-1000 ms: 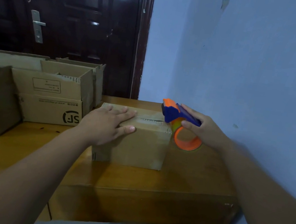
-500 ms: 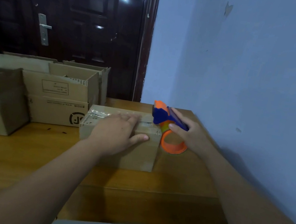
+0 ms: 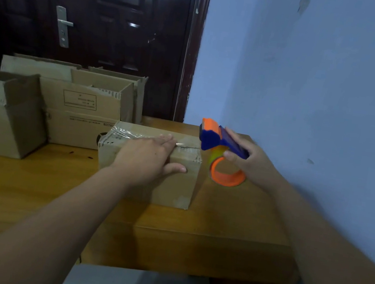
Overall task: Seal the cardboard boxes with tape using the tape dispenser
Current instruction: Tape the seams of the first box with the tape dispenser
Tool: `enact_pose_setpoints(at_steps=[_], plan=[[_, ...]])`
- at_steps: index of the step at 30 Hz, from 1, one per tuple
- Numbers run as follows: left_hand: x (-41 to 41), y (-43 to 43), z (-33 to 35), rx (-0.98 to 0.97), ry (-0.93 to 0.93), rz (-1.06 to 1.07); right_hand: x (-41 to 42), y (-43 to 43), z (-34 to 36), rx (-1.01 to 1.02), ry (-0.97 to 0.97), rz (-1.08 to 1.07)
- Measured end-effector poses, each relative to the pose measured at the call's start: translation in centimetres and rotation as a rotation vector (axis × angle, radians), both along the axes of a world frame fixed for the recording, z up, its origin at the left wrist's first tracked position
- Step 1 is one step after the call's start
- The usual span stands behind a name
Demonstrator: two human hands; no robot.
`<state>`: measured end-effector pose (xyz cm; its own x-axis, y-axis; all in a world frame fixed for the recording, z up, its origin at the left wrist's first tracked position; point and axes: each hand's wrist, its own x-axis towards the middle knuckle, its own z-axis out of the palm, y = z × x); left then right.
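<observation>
- My left hand (image 3: 151,158) lies flat on top of the small cardboard box (image 3: 179,187), fingers straight and pressing down, thumb against its near face.
- That box sits toward the back right of the table (image 3: 28,188), with its long side facing me.
- My right hand (image 3: 253,168) is wrapped round the blue handle of the tape dispenser (image 3: 217,144), fingers curled over it and thumb underneath.
- The dispenser's orange-tipped head is at the box's top right end, and its orange roll hangs just beside the box's right side.
- The blue wall (image 3: 323,89) runs close along the table's right edge, just past my right wrist.
- Just to the left of the box stands a printed open carton (image 3: 81,111). A larger open carton (image 3: 1,124) sits by the table's left edge, and more open cartons (image 3: 118,78) are along the back edge.
- Behind them is a dark door (image 3: 126,23) with a metal handle (image 3: 62,26).
- Clear tape (image 3: 122,132) shines on the left part of the box top. My hand covers the middle, so I cannot see where the strip ends.
- A dark seam (image 3: 189,146) shows between my fingertips and the dispenser.
- I cannot tell whether the dispenser's head touches the box, or whether the roll touches the table.
- The printing on the carton is too small to read, and the box hides part of a round logo.
</observation>
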<state>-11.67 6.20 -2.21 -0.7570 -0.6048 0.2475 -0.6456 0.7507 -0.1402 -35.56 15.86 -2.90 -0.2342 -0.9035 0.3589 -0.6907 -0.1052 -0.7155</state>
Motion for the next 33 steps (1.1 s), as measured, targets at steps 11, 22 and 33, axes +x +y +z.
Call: enact_pose_setpoints(at_steps=[11, 22, 33], plan=[[0.2, 0.2, 0.3, 0.017, 0.005, -0.057, -1.1, 1.5, 0.7, -0.106, -0.082, -0.024], [0.1, 0.5, 0.3, 0.036, 0.019, -0.047, -2.1, 4.0, -0.6, -0.050, -0.034, -0.059], [0.3, 0.7, 0.5, 0.050, 0.020, -0.052, -2.3, 4.8, 0.3, 0.254, 0.443, -0.162]])
